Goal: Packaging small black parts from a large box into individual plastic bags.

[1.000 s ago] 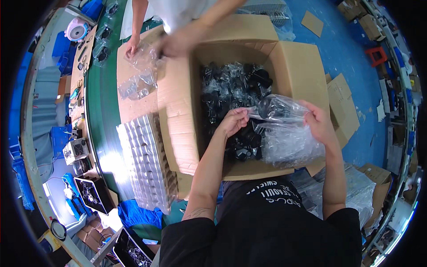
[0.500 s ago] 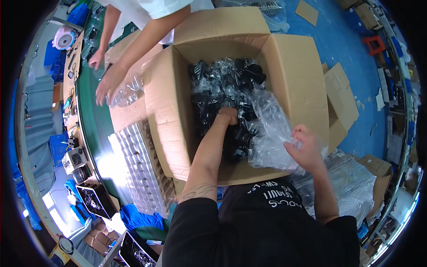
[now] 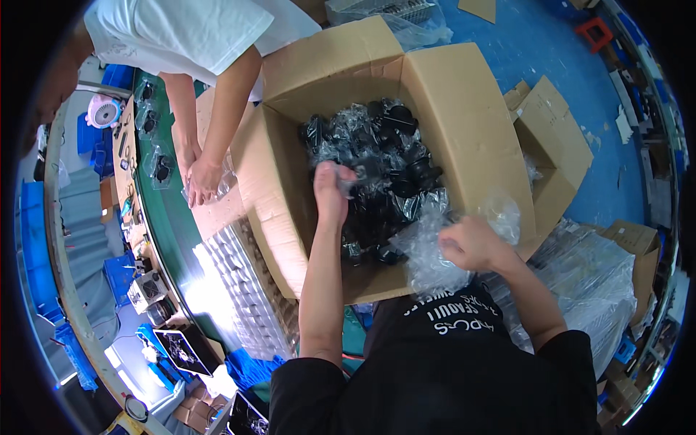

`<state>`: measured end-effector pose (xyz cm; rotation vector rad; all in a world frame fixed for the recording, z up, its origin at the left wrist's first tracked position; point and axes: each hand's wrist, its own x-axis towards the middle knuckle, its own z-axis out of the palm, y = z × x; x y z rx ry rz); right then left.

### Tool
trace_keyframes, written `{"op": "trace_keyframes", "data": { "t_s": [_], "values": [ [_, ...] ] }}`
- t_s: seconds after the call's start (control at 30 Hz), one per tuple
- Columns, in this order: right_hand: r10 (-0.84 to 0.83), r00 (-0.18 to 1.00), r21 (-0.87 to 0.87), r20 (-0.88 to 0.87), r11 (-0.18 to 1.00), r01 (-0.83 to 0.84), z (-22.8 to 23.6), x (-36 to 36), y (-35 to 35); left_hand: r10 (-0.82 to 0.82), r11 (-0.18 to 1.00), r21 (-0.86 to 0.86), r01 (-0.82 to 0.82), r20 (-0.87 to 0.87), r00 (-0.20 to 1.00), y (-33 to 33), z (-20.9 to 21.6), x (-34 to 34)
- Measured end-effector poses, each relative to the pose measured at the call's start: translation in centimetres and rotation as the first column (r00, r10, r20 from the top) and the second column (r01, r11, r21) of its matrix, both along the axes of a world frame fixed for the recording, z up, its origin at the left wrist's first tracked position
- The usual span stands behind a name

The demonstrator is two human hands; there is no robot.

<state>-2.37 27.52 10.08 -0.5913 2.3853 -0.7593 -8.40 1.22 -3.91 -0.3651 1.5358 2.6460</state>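
At the far left a co-worker's hands (image 3: 199,177) rest on clear bags at the edge of the green bench (image 3: 163,232), just beside the big open cardboard box (image 3: 464,109). Inside the box, the left hand (image 3: 332,190) is closed around one of the black bagged parts (image 3: 391,167) (they fill the box in a heap). Further right, the right hand (image 3: 471,243) clutches a crumpled clear plastic bag (image 3: 435,254) over the box's near right corner.

Left hand (image 3: 332,190) inside cardboard box (image 3: 464,94), gripping a bagged black part (image 3: 362,170). Right hand (image 3: 471,243) clutches clear plastic bag (image 3: 435,250) at near right edge.
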Motion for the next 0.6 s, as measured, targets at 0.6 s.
{"op": "trace_keyframes", "data": {
  "t_s": [0.6],
  "values": [
    [-0.034, 0.362, -0.331, 0.931, 0.336, 0.882, -6.2, -1.8, -5.1, -0.052, 0.221, 0.975, -0.019, 0.031, 0.998, 1.1, 5.0, 0.3]
  ]
}}
